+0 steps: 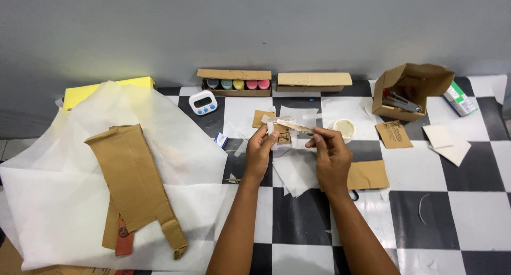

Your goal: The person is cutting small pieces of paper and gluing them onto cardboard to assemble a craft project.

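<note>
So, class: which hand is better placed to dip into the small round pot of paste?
Right hand, probably: it holds the flat stick, and the pot sits just beside it. The left hand holds the small cardboard piece.

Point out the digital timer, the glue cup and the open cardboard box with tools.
digital timer point(203, 102): head view, on its screen face.
glue cup point(345, 128): head view, on the pale contents inside the rim.
open cardboard box point(420, 75): head view, on the raised top flap.

A plain grey wall point(255, 25) stands behind a black-and-white checkered table point(452, 211); a soft light, maybe a lamp, falls at left.
</note>
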